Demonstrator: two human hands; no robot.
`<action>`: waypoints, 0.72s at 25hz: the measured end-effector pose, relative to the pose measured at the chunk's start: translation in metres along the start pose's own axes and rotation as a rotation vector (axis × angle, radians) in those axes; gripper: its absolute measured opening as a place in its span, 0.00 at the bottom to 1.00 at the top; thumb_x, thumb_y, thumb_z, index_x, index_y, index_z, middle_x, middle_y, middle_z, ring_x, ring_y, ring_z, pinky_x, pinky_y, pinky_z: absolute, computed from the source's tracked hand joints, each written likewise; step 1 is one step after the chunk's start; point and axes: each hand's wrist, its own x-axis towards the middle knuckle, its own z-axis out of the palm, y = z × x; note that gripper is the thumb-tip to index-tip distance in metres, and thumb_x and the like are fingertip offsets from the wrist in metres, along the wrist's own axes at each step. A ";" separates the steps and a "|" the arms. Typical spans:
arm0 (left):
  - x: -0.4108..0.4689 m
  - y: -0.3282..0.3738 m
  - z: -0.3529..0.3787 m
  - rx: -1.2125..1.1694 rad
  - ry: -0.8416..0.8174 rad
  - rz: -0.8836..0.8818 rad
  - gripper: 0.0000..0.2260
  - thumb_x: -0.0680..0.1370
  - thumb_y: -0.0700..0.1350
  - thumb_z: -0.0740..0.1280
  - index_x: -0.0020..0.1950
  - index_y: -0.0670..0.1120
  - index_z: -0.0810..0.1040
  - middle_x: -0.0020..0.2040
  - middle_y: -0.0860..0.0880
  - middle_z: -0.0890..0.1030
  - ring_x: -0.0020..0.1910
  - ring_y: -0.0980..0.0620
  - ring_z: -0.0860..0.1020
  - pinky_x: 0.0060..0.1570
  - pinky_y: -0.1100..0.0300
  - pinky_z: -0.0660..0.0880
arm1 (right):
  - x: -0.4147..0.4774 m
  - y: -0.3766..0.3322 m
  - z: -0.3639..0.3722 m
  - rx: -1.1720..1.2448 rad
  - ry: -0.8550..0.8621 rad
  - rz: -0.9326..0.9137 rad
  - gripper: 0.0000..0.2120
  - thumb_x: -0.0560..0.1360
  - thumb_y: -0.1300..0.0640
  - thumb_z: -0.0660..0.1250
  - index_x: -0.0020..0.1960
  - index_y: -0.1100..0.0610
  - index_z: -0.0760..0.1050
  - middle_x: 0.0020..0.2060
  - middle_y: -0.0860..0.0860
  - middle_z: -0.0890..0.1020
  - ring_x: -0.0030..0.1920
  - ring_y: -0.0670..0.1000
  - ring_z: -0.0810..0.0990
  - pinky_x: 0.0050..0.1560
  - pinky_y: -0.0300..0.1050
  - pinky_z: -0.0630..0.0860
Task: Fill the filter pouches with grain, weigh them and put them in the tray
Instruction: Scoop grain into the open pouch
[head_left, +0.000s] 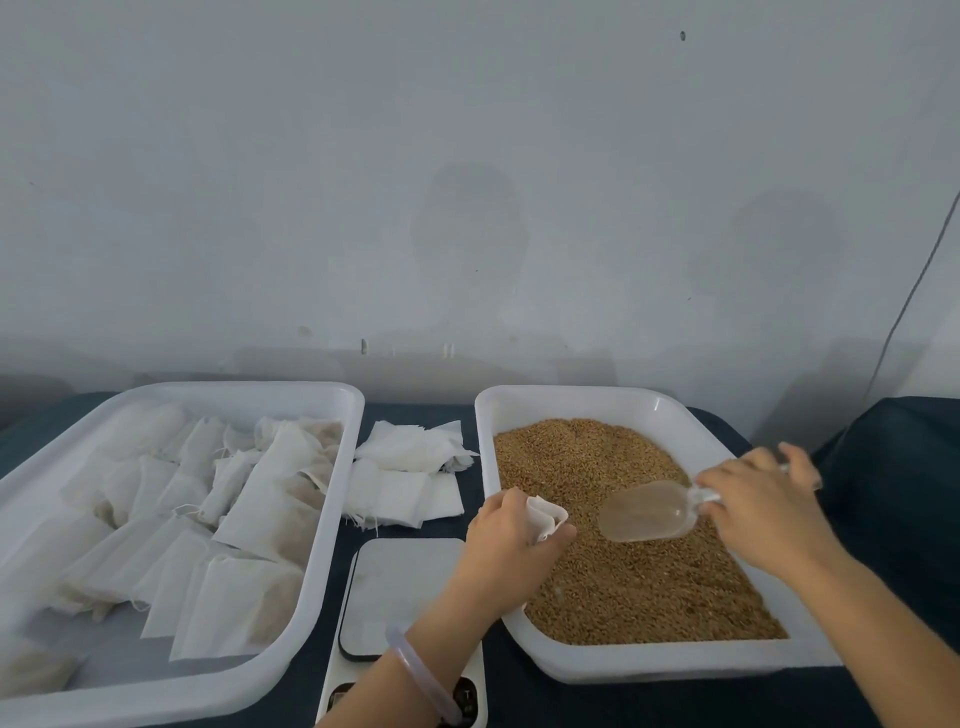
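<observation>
I note: left hand (506, 540) grips an open pouch (545, 512) over the grain tray's (587, 400) left side, mouth facing the scoop (649, 512). Right hand (763, 499) pinches the scoop handle; its long axis points left, bowl just beside the pouch.

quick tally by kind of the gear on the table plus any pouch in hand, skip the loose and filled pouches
trays: 2, the pouch tray and the grain tray
scale: 1
scoop: 1, held by the right hand
held pouch: 1, in the left hand
total: 5
</observation>
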 end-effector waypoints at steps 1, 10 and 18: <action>0.001 0.000 0.000 0.032 -0.002 0.003 0.19 0.75 0.60 0.64 0.56 0.46 0.70 0.54 0.52 0.69 0.57 0.50 0.72 0.60 0.53 0.70 | -0.001 -0.009 0.008 0.030 -0.018 -0.018 0.11 0.76 0.45 0.61 0.58 0.38 0.72 0.56 0.36 0.76 0.61 0.42 0.68 0.70 0.54 0.46; 0.003 0.005 -0.005 0.078 -0.067 -0.015 0.13 0.78 0.57 0.61 0.48 0.48 0.67 0.49 0.53 0.70 0.57 0.47 0.71 0.67 0.47 0.63 | 0.001 -0.007 0.040 0.620 -0.046 0.132 0.12 0.75 0.45 0.65 0.58 0.42 0.75 0.52 0.38 0.80 0.56 0.45 0.76 0.69 0.55 0.60; 0.019 0.018 0.004 0.478 -0.087 0.096 0.11 0.74 0.58 0.67 0.48 0.52 0.80 0.52 0.51 0.76 0.61 0.48 0.68 0.73 0.45 0.46 | -0.006 0.001 0.036 0.771 -0.102 0.171 0.12 0.74 0.47 0.67 0.57 0.44 0.76 0.50 0.40 0.79 0.50 0.43 0.75 0.63 0.56 0.71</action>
